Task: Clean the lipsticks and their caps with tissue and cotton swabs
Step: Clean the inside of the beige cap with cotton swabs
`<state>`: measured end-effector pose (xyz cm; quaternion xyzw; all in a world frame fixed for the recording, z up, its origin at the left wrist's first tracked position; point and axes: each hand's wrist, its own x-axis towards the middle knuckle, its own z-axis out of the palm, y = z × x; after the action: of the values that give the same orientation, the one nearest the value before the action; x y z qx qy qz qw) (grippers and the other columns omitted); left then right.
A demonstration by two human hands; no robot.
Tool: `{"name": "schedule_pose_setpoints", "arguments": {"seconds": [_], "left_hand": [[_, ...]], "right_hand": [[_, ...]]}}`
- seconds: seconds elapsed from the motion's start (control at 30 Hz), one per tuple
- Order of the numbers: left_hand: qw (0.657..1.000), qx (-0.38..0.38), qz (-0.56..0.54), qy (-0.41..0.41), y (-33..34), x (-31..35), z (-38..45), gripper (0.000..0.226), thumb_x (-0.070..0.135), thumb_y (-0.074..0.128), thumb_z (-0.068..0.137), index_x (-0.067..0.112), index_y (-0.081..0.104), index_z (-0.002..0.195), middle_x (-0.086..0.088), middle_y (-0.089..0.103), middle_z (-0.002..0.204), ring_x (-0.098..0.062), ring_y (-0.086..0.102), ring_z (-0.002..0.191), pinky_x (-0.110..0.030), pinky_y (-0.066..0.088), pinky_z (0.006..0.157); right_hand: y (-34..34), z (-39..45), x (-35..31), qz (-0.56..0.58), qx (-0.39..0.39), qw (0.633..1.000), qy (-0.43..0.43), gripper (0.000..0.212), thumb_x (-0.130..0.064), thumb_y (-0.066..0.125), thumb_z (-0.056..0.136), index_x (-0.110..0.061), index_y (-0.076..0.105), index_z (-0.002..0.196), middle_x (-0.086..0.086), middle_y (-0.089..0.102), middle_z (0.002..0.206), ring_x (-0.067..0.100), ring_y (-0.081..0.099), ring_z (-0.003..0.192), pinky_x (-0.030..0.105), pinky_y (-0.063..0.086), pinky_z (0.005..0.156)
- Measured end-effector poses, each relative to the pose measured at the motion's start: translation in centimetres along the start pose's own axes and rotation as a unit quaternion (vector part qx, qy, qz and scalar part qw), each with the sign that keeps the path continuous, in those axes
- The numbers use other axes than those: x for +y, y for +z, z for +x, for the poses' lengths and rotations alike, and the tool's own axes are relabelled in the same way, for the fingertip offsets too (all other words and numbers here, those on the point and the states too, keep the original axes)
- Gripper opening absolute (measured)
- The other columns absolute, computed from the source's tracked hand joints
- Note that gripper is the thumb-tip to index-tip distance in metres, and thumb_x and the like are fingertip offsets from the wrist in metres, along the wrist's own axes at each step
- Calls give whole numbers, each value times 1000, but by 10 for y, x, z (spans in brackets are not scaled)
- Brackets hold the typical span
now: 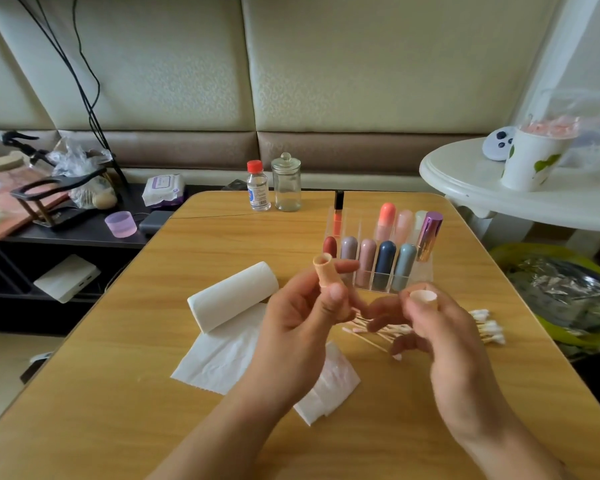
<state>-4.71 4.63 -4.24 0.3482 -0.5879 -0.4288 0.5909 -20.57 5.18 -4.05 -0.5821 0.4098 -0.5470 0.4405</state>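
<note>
Left hand [302,317] pinches peach lipstick tube [326,271] upright above mid-table, right hand [440,327] fingers curl round its cap [424,296], open end up; both look light, rigid, slick plastic, so grip the sidewalls, not the rims

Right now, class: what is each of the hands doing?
Left hand: grips the peach plastic lipstick tube.
Right hand: pinches the pale peach cap.
</note>
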Motion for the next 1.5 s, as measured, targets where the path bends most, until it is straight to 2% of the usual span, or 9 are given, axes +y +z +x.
{"name": "schedule_pose_setpoints", "arguments": {"seconds": [0.17,0.23,0.37,0.53,0.9,1.13,1.27,1.4,1.5], "left_hand": [[998,-16,56,-30,-9,-1,0,28,52,40,96,32,46,115,18,56,82,-1,52,74,-22,46,72],[998,-22,56,-37,-11,-3,-1,16,42,45,96,31,44,107,14,51,81,-11,45,72,-27,40,69],[996,-21,89,-3,-10,-3,1,10,34,56,94,30,54,103,17,53,80,-6,44,66,-23,39,61],[997,-39,67,0,-10,-6,2,21,42,58,88,26,60,102,19,55,79,-6,43,64,-21,38,61],[997,-48,53,1,-8,-9,0,25,41,56,91,23,59,108,15,50,74,-9,40,66,-28,36,63],[994,-84,66,-2,-3,-11,-4,28,35,45,100,22,52,124,21,57,86,-4,49,77,-19,40,72],[993,-86,81,-10,-1,-11,-7,33,39,43,101,23,48,129,21,58,93,-2,53,82,-18,41,75],[987,-93,131,-11,-3,-7,-8,44,50,44,96,32,46,136,10,63,111,-16,59,105,-34,49,90],[984,-62,167,-8,-4,-6,-5,56,61,43,92,35,42,141,15,62,103,-14,59,102,-22,48,85]], "right_hand": [[-10,7,3,2,1,1000,19,42,-38,28,93,-23,59,68,13,59,63,25,56,60,41,43,55],[-10,7,4,-33,13,999,8,41,-46,40,103,-25,66,78,9,60,63,23,58,58,47,48,55],[-15,9,3,-60,51,996,-31,24,-44,67,82,-26,73,97,-2,69,74,10,62,66,25,53,59],[-16,11,6,-44,54,996,-61,27,-27,74,75,-29,72,101,-2,71,106,13,71,90,17,55,68],[-12,7,0,-28,-15,997,-72,26,-18,66,81,-20,71,107,-10,62,109,12,68,99,16,55,74],[-6,2,-5,11,11,999,-37,27,-17,70,73,-17,71,100,-1,78,86,6,72,71,11,52,64],[-5,2,-4,-2,30,999,-43,25,-19,73,70,-20,73,95,-2,78,89,8,74,77,12,54,64],[-2,2,-4,2,30,998,-47,22,-21,72,74,-23,73,97,-2,76,91,7,72,77,14,54,65],[-3,6,-3,37,64,996,-47,25,-18,70,79,-22,71,103,-3,75,96,9,70,77,18,56,67]]}}
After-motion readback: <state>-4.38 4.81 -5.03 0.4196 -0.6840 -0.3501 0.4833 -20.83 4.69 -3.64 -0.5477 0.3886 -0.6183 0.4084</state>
